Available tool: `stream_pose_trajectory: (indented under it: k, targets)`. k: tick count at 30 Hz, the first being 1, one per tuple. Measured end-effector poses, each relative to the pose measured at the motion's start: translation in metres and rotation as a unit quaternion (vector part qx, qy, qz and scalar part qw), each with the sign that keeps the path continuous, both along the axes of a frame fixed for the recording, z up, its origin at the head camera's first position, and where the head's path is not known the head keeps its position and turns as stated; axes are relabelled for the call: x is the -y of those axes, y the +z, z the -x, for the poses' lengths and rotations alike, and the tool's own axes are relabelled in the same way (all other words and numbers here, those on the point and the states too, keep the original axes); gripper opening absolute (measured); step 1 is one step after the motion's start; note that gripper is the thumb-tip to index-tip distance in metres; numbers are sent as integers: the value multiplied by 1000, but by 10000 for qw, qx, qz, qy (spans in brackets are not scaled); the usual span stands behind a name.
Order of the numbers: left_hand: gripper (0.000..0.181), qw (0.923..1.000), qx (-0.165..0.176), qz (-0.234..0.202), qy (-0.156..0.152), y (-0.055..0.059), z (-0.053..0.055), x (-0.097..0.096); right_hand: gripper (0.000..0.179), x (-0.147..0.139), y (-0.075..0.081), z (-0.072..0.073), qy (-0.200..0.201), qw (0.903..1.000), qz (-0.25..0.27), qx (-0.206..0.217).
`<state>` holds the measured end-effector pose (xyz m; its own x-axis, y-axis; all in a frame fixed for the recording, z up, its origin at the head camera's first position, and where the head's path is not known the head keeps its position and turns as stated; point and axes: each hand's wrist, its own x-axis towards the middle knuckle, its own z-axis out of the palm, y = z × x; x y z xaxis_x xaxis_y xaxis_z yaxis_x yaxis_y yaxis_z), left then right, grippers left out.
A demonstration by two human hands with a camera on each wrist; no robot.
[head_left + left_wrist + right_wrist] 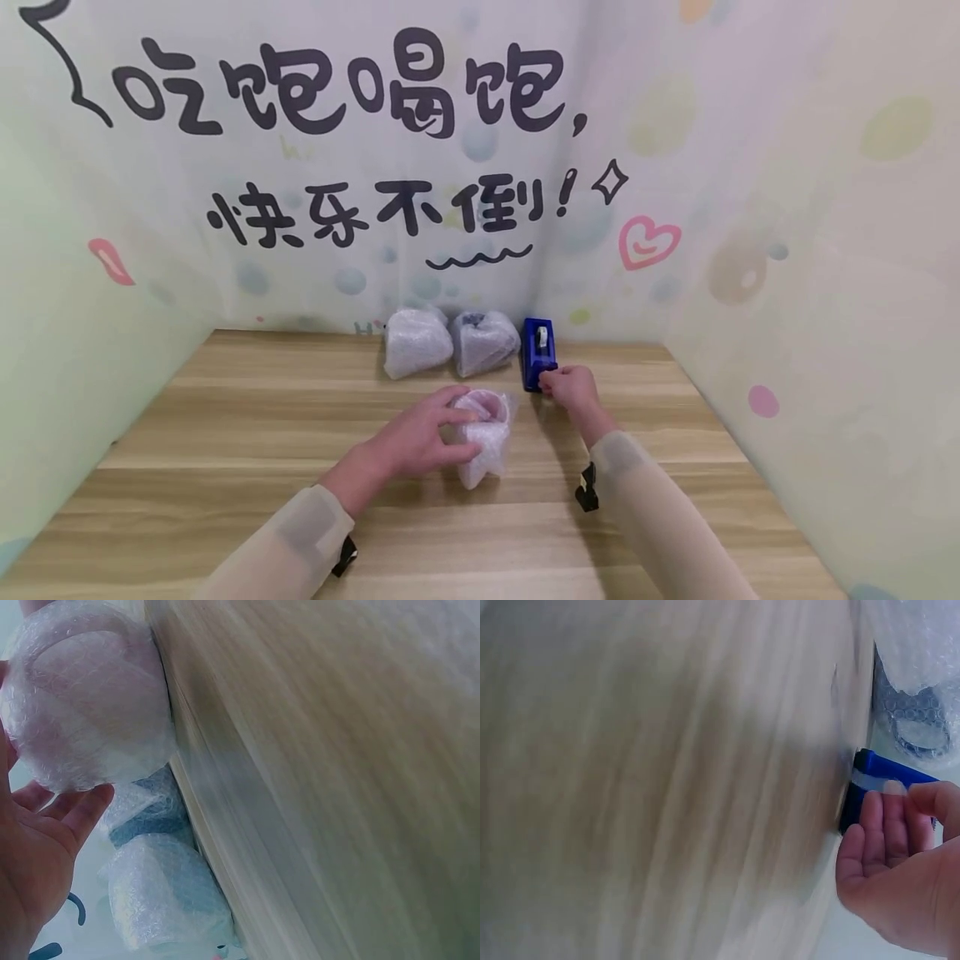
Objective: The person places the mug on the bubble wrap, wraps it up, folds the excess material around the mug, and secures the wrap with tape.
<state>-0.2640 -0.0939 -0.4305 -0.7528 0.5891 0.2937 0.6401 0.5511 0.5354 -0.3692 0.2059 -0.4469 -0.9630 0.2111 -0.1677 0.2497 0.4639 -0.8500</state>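
My left hand [416,435] holds a bubble-wrapped bundle [489,446] on the wooden table, thumb on the near side and fingers round its far side. Pink shows through the wrap, and its top end has a round opening. In the left wrist view, fingertips press against the wrapped bundle [90,705]. To the right, my right hand [574,390] is at the near end of a blue tape dispenser [536,354], thumb and forefinger pinched together at the tape end. A strip of clear tape [867,781] shows beside the fingertips in the right wrist view.
Two more bubble-wrapped bundles, a whitish one [417,343] and a greyer one [486,343], stand side by side at the table's back edge, left of the dispenser. A printed curtain [337,275] hangs right behind them. Walls flank the table [247,467] on both sides.
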Motion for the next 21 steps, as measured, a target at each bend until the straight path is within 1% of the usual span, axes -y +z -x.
stream_pose_trajectory:
  k: [2,4,8,9,11,15,18,21]
  targets:
    - [46,10000,30,30,-16,0,0,0,18,-1,-3,0,10,10000,-60,65]
    - [47,10000,50,19,-47,-1,1,-1,16,-3,-5,0,22,9999,2,111]
    - [47,10000,-15,20,-47,-2,1,-1,15,-6,-5,0,116,9989,428,135]
    - [46,10000,-53,14,-36,-2,1,-1,16,-6,-4,0,148,9987,469,151]
    - [46,9999,-128,14,-23,-1,2,-1,16,-7,-4,2,196,9986,447,193]
    - [45,9997,-241,-22,-40,1,3,-1,20,-7,-4,5,139,9994,224,210]
    - [46,9998,-208,-20,-2,2,3,-1,22,-6,-4,7,97,9995,168,231]
    - [46,9999,-130,5,46,1,3,-1,22,-6,-6,8,70,9994,214,253]
